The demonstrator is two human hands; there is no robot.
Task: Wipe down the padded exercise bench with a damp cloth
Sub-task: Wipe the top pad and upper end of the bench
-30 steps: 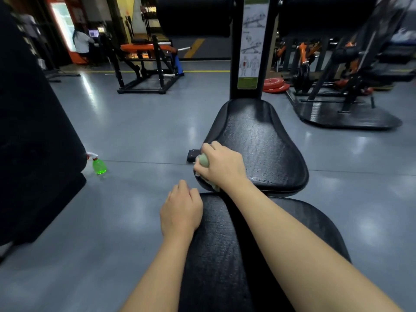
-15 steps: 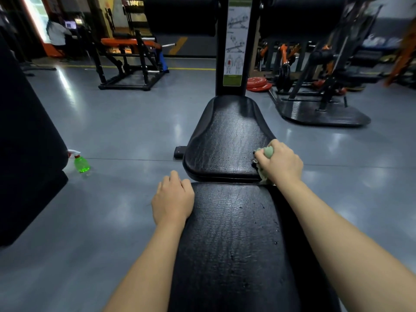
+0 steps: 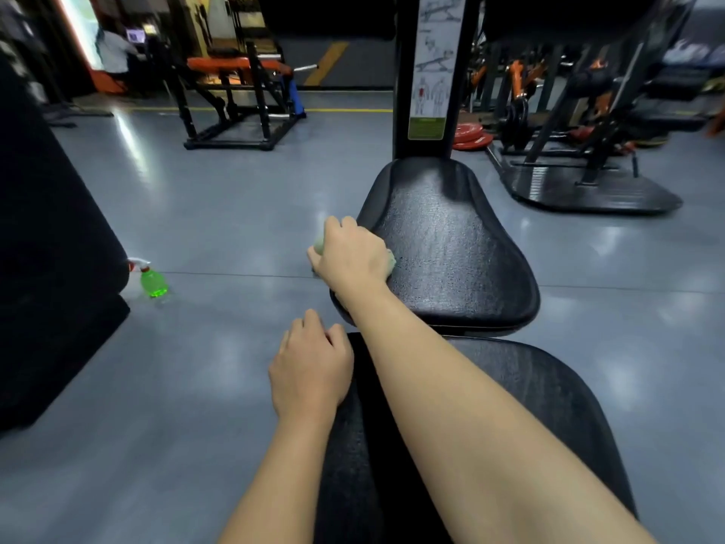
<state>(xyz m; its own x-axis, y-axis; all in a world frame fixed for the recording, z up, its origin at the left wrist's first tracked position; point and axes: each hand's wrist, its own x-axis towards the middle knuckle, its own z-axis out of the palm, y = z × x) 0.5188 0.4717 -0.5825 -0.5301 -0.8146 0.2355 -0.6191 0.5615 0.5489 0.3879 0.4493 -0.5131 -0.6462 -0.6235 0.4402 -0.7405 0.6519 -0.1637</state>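
The black padded bench has a far seat pad (image 3: 451,245) and a near back pad (image 3: 510,406), both with a wet sheen. My right hand (image 3: 351,257) grips a pale green cloth (image 3: 318,244) and presses it on the left edge of the far pad; most of the cloth is hidden under the hand. My left hand (image 3: 312,371) rests on the left front corner of the near pad, fingers loosely curled, holding nothing.
A green spray bottle (image 3: 153,282) stands on the grey floor to the left. A large black padded block (image 3: 47,249) fills the left side. The bench's upright post (image 3: 427,72) rises behind the far pad. Other gym machines and red weight plates (image 3: 469,137) stand further back.
My right hand has swept the cloth from the right edge of the far pad across to its left edge. The left hand has stayed on the near pad.
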